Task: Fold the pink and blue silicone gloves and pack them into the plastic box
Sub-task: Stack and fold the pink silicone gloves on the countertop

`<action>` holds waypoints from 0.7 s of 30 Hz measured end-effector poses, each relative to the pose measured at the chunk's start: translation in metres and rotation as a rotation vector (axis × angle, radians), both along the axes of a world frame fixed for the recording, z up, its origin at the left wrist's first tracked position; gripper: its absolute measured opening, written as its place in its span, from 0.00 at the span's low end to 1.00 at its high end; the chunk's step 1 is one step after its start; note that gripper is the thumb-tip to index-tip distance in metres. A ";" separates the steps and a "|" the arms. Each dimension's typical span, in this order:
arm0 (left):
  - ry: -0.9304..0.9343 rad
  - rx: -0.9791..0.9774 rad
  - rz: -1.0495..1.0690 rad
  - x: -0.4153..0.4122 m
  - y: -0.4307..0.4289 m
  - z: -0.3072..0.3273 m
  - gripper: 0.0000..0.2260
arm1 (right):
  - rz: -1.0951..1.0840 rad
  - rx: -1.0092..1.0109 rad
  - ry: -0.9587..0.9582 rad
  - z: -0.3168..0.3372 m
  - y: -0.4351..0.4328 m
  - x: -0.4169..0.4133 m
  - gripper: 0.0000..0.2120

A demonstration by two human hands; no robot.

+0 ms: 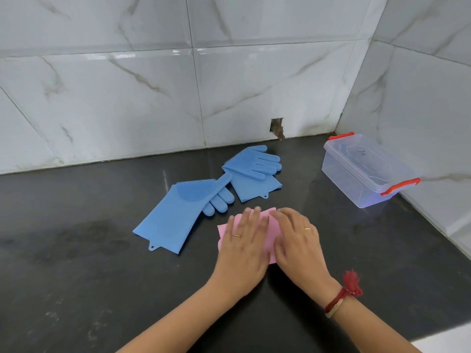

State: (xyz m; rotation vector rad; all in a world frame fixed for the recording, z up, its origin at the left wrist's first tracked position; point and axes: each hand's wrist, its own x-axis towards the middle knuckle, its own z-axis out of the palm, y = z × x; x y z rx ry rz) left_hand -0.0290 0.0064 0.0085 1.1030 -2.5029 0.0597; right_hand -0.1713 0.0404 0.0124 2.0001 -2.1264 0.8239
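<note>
Both hands flat on the pink glove, pressing a fold; blue pair and box untouched.

Left hand (243, 240) and right hand (297, 238) lie palm-down, fingers spread, no closed grip on anything, pinning the pink glove (267, 238) to the dark surface (76, 250). Two blue gloves (178, 212) lie just beyond, partly folded. Plastic box (367, 171) sits well apart, far right, lid on. Risk: silicone may spring open once pressure lifts; only one pink piece visible, a second cannot be told.
</note>
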 end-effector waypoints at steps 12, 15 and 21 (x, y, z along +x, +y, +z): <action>-0.175 0.261 -0.054 -0.011 -0.012 -0.024 0.46 | 0.215 0.369 -0.061 -0.022 -0.021 0.005 0.36; -0.152 0.284 -0.051 -0.011 -0.013 -0.027 0.49 | 0.201 0.369 -0.072 -0.026 -0.022 0.007 0.36; -0.074 0.359 -0.099 -0.011 -0.020 -0.032 0.52 | 0.205 0.367 -0.113 -0.031 -0.025 0.006 0.35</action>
